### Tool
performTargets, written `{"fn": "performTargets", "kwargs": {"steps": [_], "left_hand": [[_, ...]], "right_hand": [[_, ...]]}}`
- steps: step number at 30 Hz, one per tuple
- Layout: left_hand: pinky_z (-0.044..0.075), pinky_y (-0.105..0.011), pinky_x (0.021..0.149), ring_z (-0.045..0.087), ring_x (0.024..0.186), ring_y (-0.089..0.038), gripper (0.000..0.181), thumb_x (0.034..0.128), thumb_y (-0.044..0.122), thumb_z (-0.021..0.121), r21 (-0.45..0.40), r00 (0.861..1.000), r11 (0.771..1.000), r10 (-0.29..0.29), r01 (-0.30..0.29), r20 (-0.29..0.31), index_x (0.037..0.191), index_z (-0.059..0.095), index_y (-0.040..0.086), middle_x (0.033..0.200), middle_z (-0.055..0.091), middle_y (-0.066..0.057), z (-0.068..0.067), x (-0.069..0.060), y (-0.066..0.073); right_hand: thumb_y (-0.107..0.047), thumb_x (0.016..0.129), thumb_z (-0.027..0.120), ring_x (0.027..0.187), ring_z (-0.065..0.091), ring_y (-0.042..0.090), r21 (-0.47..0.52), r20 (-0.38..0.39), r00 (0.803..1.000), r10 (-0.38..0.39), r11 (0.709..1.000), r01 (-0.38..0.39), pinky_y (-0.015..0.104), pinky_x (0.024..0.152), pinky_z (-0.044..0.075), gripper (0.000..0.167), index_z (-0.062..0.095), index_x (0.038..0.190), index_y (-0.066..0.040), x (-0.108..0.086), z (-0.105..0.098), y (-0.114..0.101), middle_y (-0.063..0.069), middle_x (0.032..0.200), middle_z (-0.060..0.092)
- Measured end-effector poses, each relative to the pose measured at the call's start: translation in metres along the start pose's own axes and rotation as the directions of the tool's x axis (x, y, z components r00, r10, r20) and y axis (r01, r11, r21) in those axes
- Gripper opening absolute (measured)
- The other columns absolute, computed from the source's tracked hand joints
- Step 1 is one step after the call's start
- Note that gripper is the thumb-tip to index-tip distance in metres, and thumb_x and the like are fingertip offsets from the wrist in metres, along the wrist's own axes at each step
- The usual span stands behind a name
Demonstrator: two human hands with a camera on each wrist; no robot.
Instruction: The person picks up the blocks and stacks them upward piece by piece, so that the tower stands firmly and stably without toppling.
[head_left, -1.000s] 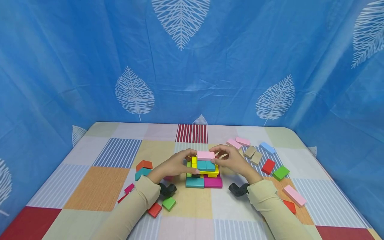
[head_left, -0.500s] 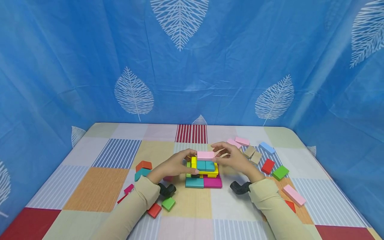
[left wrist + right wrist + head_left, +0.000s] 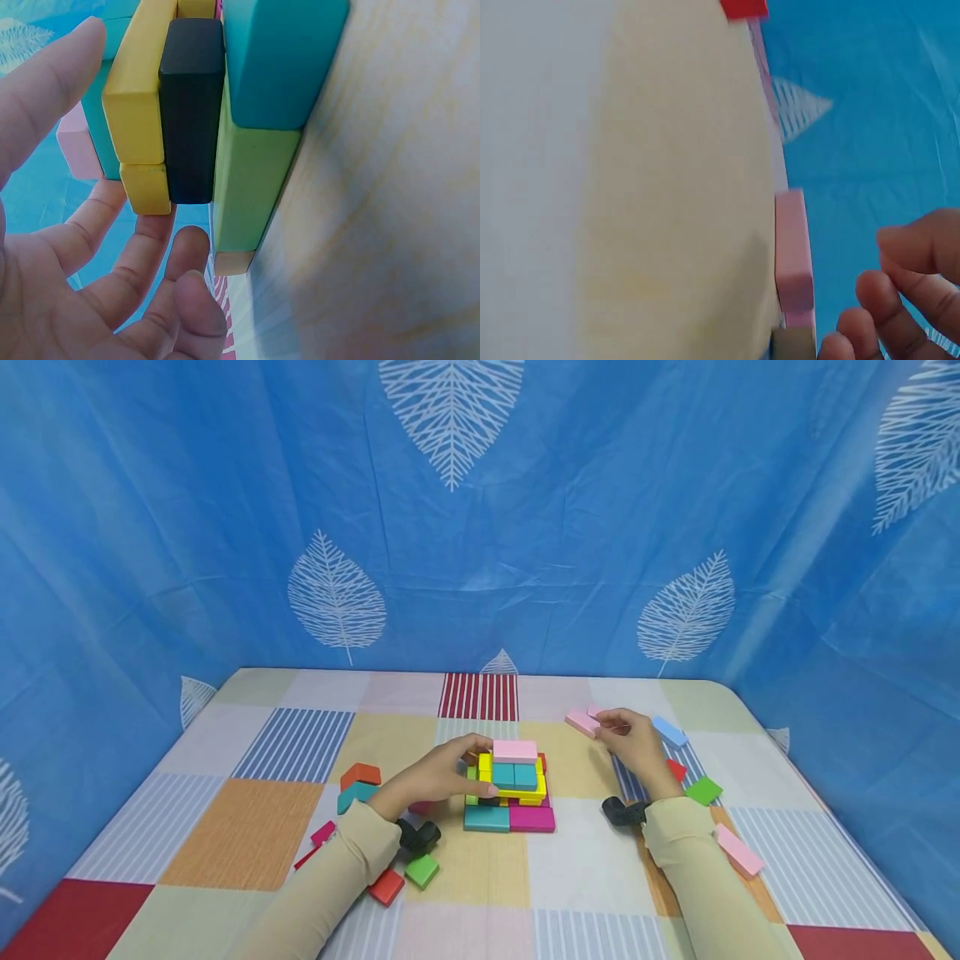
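Observation:
A layered stack of coloured blocks stands mid-table, with a pink block (image 3: 514,752) on top, teal blocks (image 3: 514,775) and yellow pieces below, and a magenta block (image 3: 532,819) at the base. At its left side rests my left hand (image 3: 446,770). The left wrist view shows fingertips of that hand (image 3: 135,277) against the yellow block (image 3: 135,112), fingers loosely bent, beside a black block (image 3: 192,112). Over the back-right blocks is my right hand (image 3: 633,746), close to a pink block (image 3: 582,722). In the right wrist view nothing shows between the fingers of this hand (image 3: 907,292).
Behind and right of my right hand lies a light blue block (image 3: 670,732). Green (image 3: 703,790) and pink (image 3: 739,852) blocks are nearer on the right. Around my left forearm lie orange (image 3: 361,774), teal (image 3: 356,795), red (image 3: 386,887) and green (image 3: 422,871) blocks.
My right hand has left the stack's right side and moved right and slightly back to the loose pink blocks. The top pink block and my left hand have stayed in place.

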State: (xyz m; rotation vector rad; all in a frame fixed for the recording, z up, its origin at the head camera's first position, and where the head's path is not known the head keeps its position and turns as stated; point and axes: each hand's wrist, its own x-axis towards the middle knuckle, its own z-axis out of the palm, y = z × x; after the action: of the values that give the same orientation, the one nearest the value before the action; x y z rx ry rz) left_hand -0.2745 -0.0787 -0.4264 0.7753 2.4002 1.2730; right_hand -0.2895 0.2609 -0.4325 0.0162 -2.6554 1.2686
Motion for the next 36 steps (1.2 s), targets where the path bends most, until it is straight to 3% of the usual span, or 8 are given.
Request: {"fn": "performTargets", "kwargs": {"steps": [5,11,18,23,31,36], "left_hand": [[0.044,-0.061,0.115,0.056,0.130,-0.036,0.065,0.0942,0.019,0.085,-0.001,1.000,1.000,-0.001,0.001,0.000,0.149,0.055,0.001,0.144,0.061,-0.015,0.000,0.000,0.000],[0.045,-0.061,0.114,0.056,0.131,-0.035,0.064,0.0941,0.019,0.085,-0.001,1.000,1.000,-0.008,0.008,-0.002,0.149,0.056,0.002,0.143,0.062,-0.015,0.001,0.000,0.002],[0.044,-0.062,0.115,0.056,0.131,-0.035,0.064,0.0940,0.019,0.085,-0.006,1.000,1.000,-0.013,0.013,-0.004,0.149,0.056,0.002,0.143,0.062,-0.015,0.001,-0.002,0.004],[0.044,-0.062,0.115,0.056,0.131,-0.035,0.064,0.0946,0.019,0.085,-0.004,1.000,1.000,-0.007,0.007,-0.001,0.149,0.055,0.001,0.144,0.062,-0.015,0.001,-0.002,0.003],[0.043,-0.062,0.116,0.056,0.131,-0.035,0.063,0.0942,0.019,0.085,-0.010,1.000,1.000,-0.007,0.007,-0.003,0.148,0.056,0.002,0.143,0.062,-0.015,0.001,-0.003,0.004],[0.043,-0.063,0.115,0.056,0.131,-0.036,0.064,0.0940,0.019,0.085,-0.011,1.000,1.000,-0.004,0.004,-0.002,0.148,0.056,0.002,0.144,0.062,-0.015,0.001,-0.002,0.003]], "right_hand": [[-0.009,0.100,0.075,0.088,0.067,0.029,-0.049,0.033,0.992,0.122,0.992,-0.120,0.026,0.069,0.057,0.038,0.067,0.131,0.012,0.007,-0.002,-0.001,0.027,0.114,0.070],[-0.012,0.096,0.079,0.097,0.066,0.036,-0.166,0.062,0.981,0.182,0.971,-0.169,0.046,0.087,0.056,0.040,0.067,0.126,0.012,0.014,-0.001,-0.006,0.028,0.115,0.071],[-0.012,0.094,0.079,0.097,0.061,0.036,-0.223,0.072,0.970,0.232,0.952,-0.211,0.047,0.089,0.053,0.044,0.068,0.127,0.014,0.020,0.003,-0.009,0.028,0.113,0.071],[-0.014,0.093,0.080,0.093,0.061,0.033,-0.240,0.080,0.975,0.208,0.953,-0.184,0.043,0.083,0.053,0.042,0.070,0.124,0.013,0.021,0.003,-0.008,0.026,0.109,0.072],[-0.012,0.096,0.078,0.083,0.062,0.026,-0.114,0.076,0.992,0.099,0.989,-0.090,0.028,0.067,0.051,0.038,0.070,0.124,0.013,0.012,-0.002,-0.006,0.023,0.104,0.072],[-0.011,0.098,0.078,0.087,0.058,0.025,-0.064,0.080,0.997,0.009,0.998,-0.004,0.026,0.065,0.049,0.039,0.071,0.129,0.010,0.006,-0.005,-0.008,0.024,0.109,0.073]]}}
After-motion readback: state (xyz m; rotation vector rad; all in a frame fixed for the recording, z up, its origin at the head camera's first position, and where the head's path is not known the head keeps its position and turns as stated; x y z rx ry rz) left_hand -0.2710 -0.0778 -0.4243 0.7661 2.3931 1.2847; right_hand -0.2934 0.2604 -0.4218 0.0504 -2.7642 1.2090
